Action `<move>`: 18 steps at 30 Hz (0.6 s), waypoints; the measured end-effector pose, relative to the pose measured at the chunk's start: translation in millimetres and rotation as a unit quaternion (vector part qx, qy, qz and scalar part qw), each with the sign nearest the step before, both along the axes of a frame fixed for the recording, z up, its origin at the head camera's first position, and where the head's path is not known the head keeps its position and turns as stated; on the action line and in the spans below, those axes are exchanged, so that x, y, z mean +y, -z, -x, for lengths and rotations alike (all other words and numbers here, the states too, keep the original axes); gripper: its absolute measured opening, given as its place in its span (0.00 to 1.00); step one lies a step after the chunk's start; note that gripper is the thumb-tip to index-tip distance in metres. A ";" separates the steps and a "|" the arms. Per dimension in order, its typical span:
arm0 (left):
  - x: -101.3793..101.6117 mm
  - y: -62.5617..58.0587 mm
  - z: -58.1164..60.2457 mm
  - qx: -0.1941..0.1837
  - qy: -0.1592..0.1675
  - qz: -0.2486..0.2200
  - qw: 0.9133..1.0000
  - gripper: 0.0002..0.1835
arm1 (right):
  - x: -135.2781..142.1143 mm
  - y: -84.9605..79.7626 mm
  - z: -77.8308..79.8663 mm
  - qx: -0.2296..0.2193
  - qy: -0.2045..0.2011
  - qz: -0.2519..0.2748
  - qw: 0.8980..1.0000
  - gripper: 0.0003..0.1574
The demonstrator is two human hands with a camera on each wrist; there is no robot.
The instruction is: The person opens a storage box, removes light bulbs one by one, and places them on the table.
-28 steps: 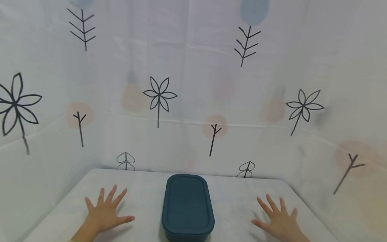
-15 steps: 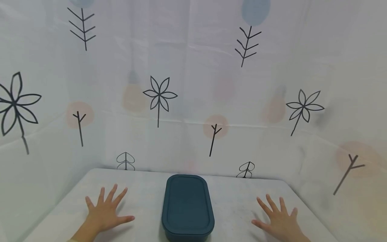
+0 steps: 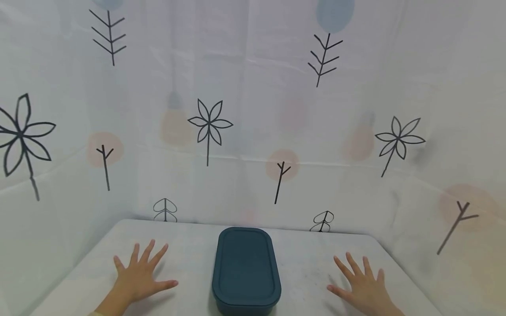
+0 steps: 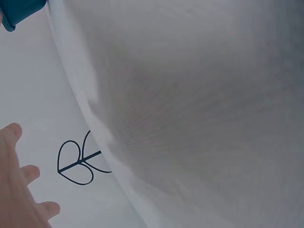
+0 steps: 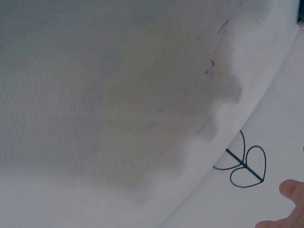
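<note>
Right hand (image 3: 365, 287) and left hand (image 3: 136, 278) have each shifted a shade inward, the right more plainly; the box (image 3: 246, 274) shows only the slight drift of the whole view. It stands upright on the table (image 3: 304, 267), between the 2 hands and well apart from each. Its lid (image 3: 247, 259) looks seated, though I cannot tell whether it is fastened or merely resting. If it only rests, a lift by its rim could pull it off and leave the body behind. What the box holds, if anything, is hidden, so uneven weight might tip it if raised. Pressure from 1 side alone would likely slide or turn it.

Neither hand grasps anything: all 10 digits are spread and free. Shadows (image 3: 152, 303) beside them suggest both hover, but I cannot tell if any part touches the table. A low sweep inward could bump the box before a hold is made.

Farther out, the box's far end overlaps the table's back edge in the head view; its height may make it seem nearer than it is. Still, a hard forward shove could drive it into the backdrop (image 3: 245, 184). Faint marks (image 5: 210, 69) on the table look flat, unlikely to snag anything.
</note>
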State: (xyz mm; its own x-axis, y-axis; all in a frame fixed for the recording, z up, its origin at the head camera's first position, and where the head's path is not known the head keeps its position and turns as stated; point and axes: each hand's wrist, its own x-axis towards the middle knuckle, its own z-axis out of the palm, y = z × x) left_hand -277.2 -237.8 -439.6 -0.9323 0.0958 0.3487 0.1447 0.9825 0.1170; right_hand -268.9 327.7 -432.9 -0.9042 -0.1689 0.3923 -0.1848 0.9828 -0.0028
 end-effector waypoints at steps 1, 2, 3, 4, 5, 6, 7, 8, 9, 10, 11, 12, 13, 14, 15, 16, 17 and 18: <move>1.3 -0.5 -0.3 0.002 0.001 -0.004 1.000 0.55 | -0.9 0.3 -0.2 -0.005 0.000 0.005 1.000 0.50; 2.7 -1.2 -0.5 0.001 -0.001 -0.008 1.000 0.55 | -2.0 0.6 0.1 -0.006 0.001 0.008 1.000 0.49; 4.1 -2.0 -0.8 0.002 -0.001 -0.011 1.000 0.55 | -3.4 0.5 0.2 -0.011 0.001 0.014 1.000 0.48; 5.5 -2.7 -0.8 0.001 -0.002 -0.015 1.000 0.55 | -5.0 0.2 0.4 -0.016 0.002 0.019 1.000 0.48; 6.8 -3.5 -0.5 0.002 -0.002 -0.019 1.000 0.55 | -6.7 -0.3 1.1 -0.020 0.003 0.021 1.000 0.48; 7.9 -4.3 -0.3 0.000 -0.003 -0.021 1.000 0.55 | -8.5 -1.0 1.6 -0.024 0.003 0.026 0.999 0.48; 8.8 -5.0 0.3 -0.003 -0.004 -0.023 1.000 0.55 | -10.5 -1.7 2.1 -0.025 0.003 0.033 0.999 0.47; 9.7 -5.4 0.9 -0.005 -0.005 -0.026 1.000 0.55 | -12.5 -2.3 2.7 -0.027 0.002 0.038 0.999 0.47; 10.5 -5.6 1.6 -0.008 -0.006 -0.027 1.000 0.55 | -14.4 -3.0 2.8 -0.032 0.002 0.046 0.998 0.47; 11.3 -6.0 2.4 -0.011 -0.006 -0.030 0.999 0.55 | -16.3 -3.7 2.8 -0.036 0.001 0.052 0.998 0.47; 12.0 -6.1 2.8 -0.016 -0.007 -0.033 0.999 0.55 | -18.2 -4.2 3.0 -0.040 0.002 0.056 0.998 0.47; 12.8 -6.3 2.9 -0.020 -0.007 -0.038 0.999 0.56 | -20.0 -4.5 2.7 -0.042 0.000 0.060 0.997 0.47; 13.6 -6.4 3.0 -0.026 -0.008 -0.042 0.999 0.56 | -21.7 -4.8 2.5 -0.045 -0.001 0.063 0.997 0.47; 14.4 -6.6 3.0 -0.029 -0.009 -0.046 0.998 0.56 | -23.4 -5.2 2.4 -0.049 -0.001 0.065 0.997 0.47; 15.4 -6.9 2.9 -0.034 -0.009 -0.050 0.998 0.56 | -25.2 -5.9 2.0 -0.052 -0.002 0.068 0.996 0.47; 16.3 -7.2 2.7 -0.035 -0.008 -0.054 0.998 0.56 | -26.8 -6.5 1.8 -0.054 -0.004 0.070 0.996 0.47; 17.0 -7.3 2.1 -0.035 -0.006 -0.058 0.998 0.56 | -28.4 -7.2 1.5 -0.058 -0.005 0.073 0.996 0.47; 17.9 -7.7 1.5 -0.035 -0.003 -0.061 0.998 0.56 | -29.8 -7.9 0.8 -0.058 -0.008 0.076 0.995 0.46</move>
State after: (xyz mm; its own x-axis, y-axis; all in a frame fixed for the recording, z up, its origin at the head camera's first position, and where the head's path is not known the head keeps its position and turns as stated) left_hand -278.7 -219.9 -431.9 -0.9554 0.0503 0.2909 0.1253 0.9613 0.2453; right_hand -269.7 297.9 -425.0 -0.9430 -0.1292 0.3068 -0.1891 0.9664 -0.1743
